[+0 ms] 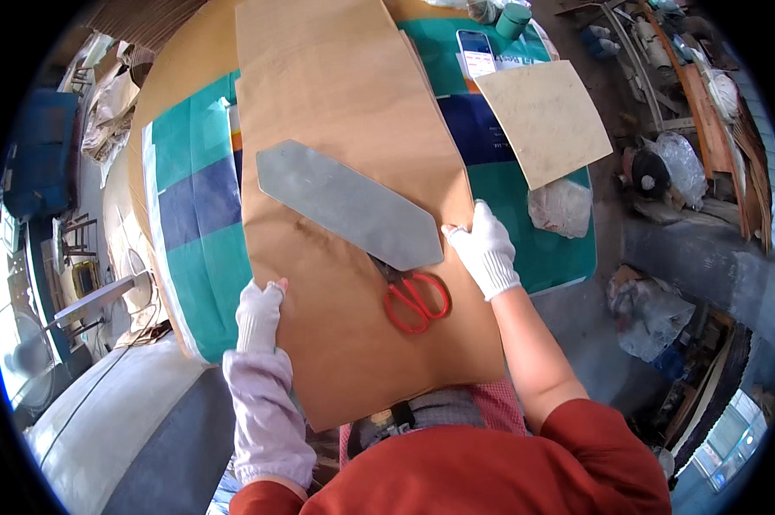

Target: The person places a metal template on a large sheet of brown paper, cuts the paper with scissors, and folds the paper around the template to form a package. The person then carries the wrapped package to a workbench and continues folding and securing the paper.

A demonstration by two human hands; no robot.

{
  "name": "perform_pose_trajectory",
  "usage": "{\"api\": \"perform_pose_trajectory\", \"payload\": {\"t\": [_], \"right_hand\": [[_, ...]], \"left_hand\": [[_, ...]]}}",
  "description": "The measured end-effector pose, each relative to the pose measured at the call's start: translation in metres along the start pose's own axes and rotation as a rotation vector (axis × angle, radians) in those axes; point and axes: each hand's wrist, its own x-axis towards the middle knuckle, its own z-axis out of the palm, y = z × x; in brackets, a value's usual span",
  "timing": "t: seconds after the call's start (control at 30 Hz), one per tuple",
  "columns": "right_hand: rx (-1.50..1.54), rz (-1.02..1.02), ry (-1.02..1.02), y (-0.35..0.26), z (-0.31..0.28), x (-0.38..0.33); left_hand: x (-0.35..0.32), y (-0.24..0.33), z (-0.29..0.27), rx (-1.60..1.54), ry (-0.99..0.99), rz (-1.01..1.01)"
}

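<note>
Long brown kraft paper sheets (345, 103) lie stacked in front of me, their near end reaching over my lap. My left hand (260, 313), in a white glove with bare fingertips, grips the left edge of the paper. My right hand (484, 249), gloved the same way, pinches the right edge. On the paper between them rests a flat grey plate with angled ends (349, 206), lying diagonally. Just below its right end are scissors with red handles (417, 302); their blades are partly hidden under the plate.
A green and navy printed sheet (203, 197) covers the table on both sides of the paper. At right lie a beige square board (546, 120), a phone (476, 53), a green container (513, 21) and a clear plastic bag (562, 208). A fan (36, 343) stands far left.
</note>
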Motion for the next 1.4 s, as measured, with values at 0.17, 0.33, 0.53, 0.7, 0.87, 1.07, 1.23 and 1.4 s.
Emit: {"api": "perform_pose_trajectory", "payload": {"t": [0.17, 0.33, 0.53, 0.7, 0.87, 1.07, 1.23, 1.4], "right_hand": [[-0.097, 0.016, 0.070, -0.008, -0.020, -0.031], [-0.101, 0.044, -0.055, 0.001, 0.006, -0.010], [-0.020, 0.077, -0.121, 0.024, 0.038, -0.005], [0.117, -0.034, -0.091, 0.052, 0.060, 0.006], [0.123, -0.043, -0.053, 0.063, 0.076, 0.014], [0.100, -0.041, -0.036, 0.047, 0.061, 0.013], [0.026, -0.148, 0.040, 0.007, 0.020, 0.032], [0.092, -0.381, 0.096, -0.044, -0.018, 0.104]], "left_hand": [[-0.038, 0.010, -0.022, 0.035, 0.020, -0.070], [-0.011, 0.003, 0.001, -0.078, -0.204, -0.028], [0.029, -0.037, 0.035, -0.333, -0.420, -0.053], [0.078, -0.103, 0.096, -0.906, -0.479, -0.064], [0.077, -0.061, 0.088, -0.229, -0.312, -0.113], [0.050, -0.036, 0.053, -0.394, -0.327, -0.018], [0.075, -0.008, 0.034, -0.332, -0.178, 0.031], [0.111, 0.057, -0.018, -0.366, -0.116, 0.236]]}}
